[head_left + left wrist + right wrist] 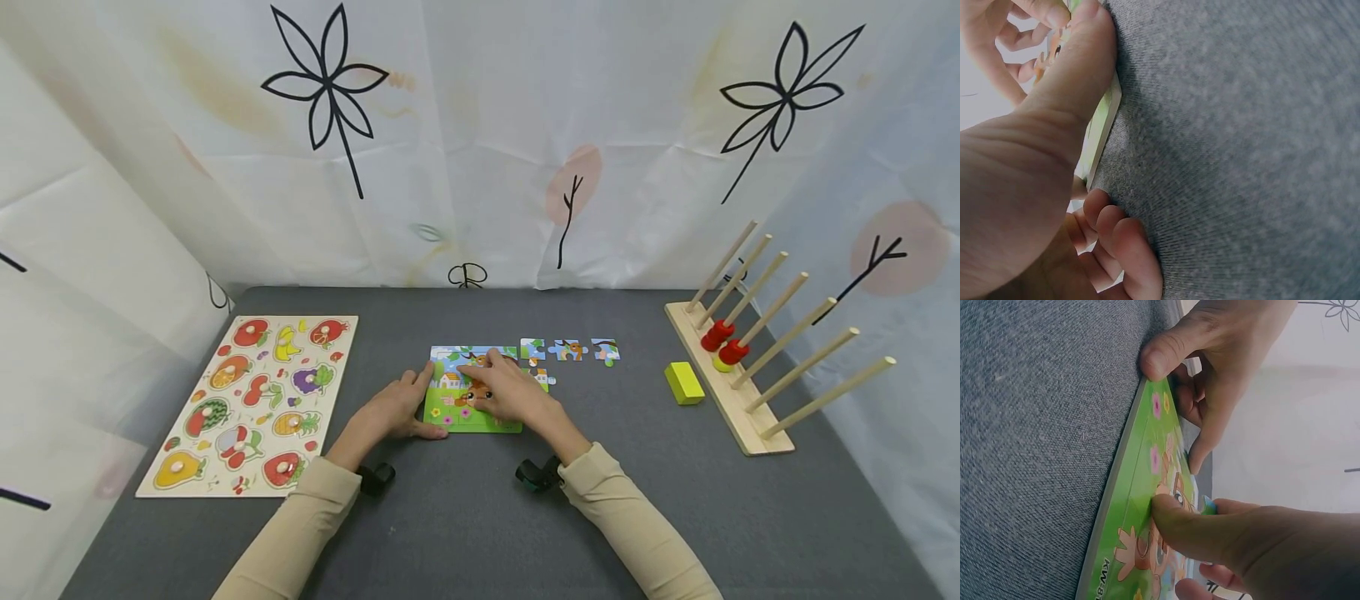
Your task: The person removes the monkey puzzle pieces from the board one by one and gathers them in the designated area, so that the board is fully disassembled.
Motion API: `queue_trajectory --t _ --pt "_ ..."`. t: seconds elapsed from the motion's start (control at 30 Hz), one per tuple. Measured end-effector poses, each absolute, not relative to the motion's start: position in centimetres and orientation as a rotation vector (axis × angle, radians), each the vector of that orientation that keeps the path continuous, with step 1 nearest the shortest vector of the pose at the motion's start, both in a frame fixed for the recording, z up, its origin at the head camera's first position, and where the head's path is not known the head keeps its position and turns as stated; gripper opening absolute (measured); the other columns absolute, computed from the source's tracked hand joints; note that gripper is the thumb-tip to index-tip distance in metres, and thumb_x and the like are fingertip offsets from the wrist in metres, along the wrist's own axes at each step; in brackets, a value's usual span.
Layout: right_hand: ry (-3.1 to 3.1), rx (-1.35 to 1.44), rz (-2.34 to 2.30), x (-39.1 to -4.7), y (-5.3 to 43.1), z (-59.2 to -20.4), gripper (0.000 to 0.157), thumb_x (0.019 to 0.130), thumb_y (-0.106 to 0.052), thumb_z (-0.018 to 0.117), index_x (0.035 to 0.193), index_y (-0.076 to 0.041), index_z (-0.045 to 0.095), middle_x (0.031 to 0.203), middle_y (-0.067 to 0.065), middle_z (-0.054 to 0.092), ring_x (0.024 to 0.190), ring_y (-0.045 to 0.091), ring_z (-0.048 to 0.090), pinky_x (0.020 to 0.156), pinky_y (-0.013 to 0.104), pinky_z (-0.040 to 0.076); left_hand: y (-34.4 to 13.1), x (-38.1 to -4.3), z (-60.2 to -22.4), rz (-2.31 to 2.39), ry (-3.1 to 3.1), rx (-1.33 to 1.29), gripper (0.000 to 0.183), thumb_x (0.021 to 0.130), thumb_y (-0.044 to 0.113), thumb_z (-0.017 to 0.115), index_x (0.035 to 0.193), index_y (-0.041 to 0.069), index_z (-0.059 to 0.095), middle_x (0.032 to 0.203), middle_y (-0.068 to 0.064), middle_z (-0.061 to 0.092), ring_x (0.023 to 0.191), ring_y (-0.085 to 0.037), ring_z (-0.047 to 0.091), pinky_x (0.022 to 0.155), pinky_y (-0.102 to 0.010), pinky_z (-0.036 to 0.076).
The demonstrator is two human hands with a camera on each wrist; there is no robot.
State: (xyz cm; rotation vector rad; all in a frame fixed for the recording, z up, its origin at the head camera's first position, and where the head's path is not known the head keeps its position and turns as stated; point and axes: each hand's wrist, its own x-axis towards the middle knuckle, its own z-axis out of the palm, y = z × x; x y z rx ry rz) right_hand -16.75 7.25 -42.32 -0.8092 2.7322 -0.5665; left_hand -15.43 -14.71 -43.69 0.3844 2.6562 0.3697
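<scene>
The puzzle board (1127, 494) has a smooth, glossy printed face. Beneath it, the table covering (1035, 456) is matt, finely ribbed cloth. The backdrop (480, 125) is creased fabric; the sleeves (285, 533) are matt cloth. The peg stand (733, 404) looks like smooth bare wood, the red rings (717, 335) shiny, their material unclear.

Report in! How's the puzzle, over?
Left hand touching puzzle, left side. Right hand over it, apparently pinching a piece. Loose pieces at right, seemingly nothing blocking.
</scene>
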Motion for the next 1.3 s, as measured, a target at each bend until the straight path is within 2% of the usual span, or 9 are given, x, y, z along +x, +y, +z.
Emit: queue_trajectory --t 0.27,0.5,0.67,0.93,1.3 --pt "2.748 -0.798 -0.567 -16.8 7.2 -42.1 0.058 0.094 -0.020 0.075 0.149 -0.024 0.056 0.115 0.013 0.053 0.087 0.023 0.050 0.069 0.036 0.046 -14.7 -15.5 -43.7 0.372 2.656 0.390 0.117 0.082 0.054 0.082 0.164 0.001 0.015 0.147 -0.029 0.044 0.128 -0.043 0.055 0.103 -0.054 0.047" --pt "2.752 -0.802 -0.580 -16.6 7.2 -42.3 0.053 0.098 -0.017 0.071 0.148 -0.023 0.057 0.113 0.013 0.053 0.083 0.022 0.048 0.065 0.033 0.043 -14.7 -15.4 -43.7 0.379 2.656 0.396 0.118 0.082 0.054 0.083 0.163 0.001 0.016 0.145 -0.029 0.045 0.126 -0.042 0.056 0.102 -0.054 0.048" --pt "2.758 -0.792 -0.557 -16.6 7.2 -42.3 0.054 0.098 -0.015 0.069 0.150 -0.024 0.055 0.116 0.013 0.053 0.087 0.022 0.048 0.066 0.033 0.042 -14.7 -15.4 -43.7 0.383 2.658 0.391 0.118 0.082 0.053 0.082 0.164 0.001 0.015 0.145 -0.028 0.045 0.125 -0.041 0.056 0.102 -0.053 0.048" --pt "2.786 -0.807 -0.554 -16.6 7.4 -42.3 0.054 0.097 -0.019 0.072 0.149 -0.022 0.056 0.118 0.013 0.054 0.090 0.022 0.051 0.068 0.036 0.045 -14.7 -15.4 -43.8 0.383 2.659 0.390 0.118 0.082 0.053 0.082 0.164 0.001 0.015 0.145 -0.028 0.045 0.124 -0.041 0.056 0.103 -0.053 0.048" --pt "2.788 -0.835 -0.579 -17.2 8.9 -41.6 0.056 0.097 -0.020 0.072 0.150 -0.021 0.055 0.113 0.008 0.056 0.085 0.017 0.049 0.064 0.029 0.040 -14.8 -15.5 -43.8 0.389 2.662 0.395 0.118 0.082 0.053 0.083 0.164 0.002 0.015 0.146 -0.029 0.044 0.125 -0.042 0.056 0.103 -0.053 0.048"
